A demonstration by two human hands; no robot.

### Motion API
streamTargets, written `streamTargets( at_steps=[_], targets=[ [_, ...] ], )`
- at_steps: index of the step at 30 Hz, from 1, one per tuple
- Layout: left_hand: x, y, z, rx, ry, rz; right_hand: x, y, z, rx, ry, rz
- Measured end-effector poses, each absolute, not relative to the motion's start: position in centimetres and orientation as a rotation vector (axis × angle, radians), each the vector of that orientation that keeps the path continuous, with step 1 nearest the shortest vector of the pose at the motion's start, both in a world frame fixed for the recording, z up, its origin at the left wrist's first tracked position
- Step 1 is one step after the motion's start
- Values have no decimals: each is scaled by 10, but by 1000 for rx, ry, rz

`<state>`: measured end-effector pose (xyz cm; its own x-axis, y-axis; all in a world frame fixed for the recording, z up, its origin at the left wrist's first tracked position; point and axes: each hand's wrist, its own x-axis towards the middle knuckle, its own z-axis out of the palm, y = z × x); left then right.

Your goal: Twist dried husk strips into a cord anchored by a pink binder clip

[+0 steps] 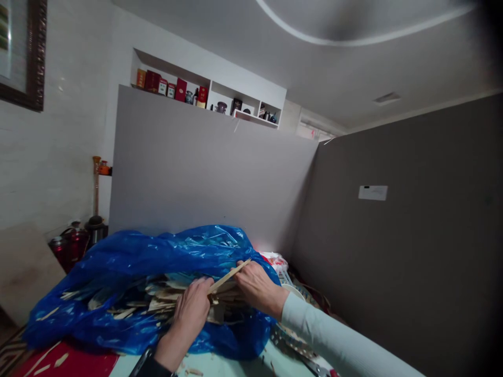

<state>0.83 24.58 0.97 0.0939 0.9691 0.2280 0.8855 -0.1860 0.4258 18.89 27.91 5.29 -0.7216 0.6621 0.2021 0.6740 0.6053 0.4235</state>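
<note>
A long, thin, pale strip (228,275), dried or wood-like, is held aslant between my two hands. My left hand (193,303) is closed on its lower left end, and my right hand (257,285) pinches near its upper right end. Below and around them, a heap of similar pale strips (157,303) lies inside an open blue plastic bag (129,262). Part of the heap is hidden by my hands and the bag's folds. I cannot make out exactly what material the strips are.
Strip crumbs lie on the pale green tabletop (212,364) and a red surface (74,361). A white-and-red plastic bag (277,260) and a white bowl rim (293,290) stand beyond my right hand. Grey panels (212,167) rise behind; red flasks (70,243) stand left.
</note>
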Motion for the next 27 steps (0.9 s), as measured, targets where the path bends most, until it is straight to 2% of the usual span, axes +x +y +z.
streamTargets(
  at_steps=[7, 16, 24, 27],
  targets=[
    [6, 249, 8, 2154, 1837, 781, 188, 275, 60, -1018, -2758, -929],
    [0, 260, -9, 2092, 1800, 834, 184, 274, 63, -960, -2742, -980],
    [0, 266, -16, 2040, 1807, 842, 182, 271, 67, -691, -2806, -1032],
    [-2, 267, -18, 2049, 1804, 851, 186, 280, 68, -741, -2779, -1040]
  ],
)
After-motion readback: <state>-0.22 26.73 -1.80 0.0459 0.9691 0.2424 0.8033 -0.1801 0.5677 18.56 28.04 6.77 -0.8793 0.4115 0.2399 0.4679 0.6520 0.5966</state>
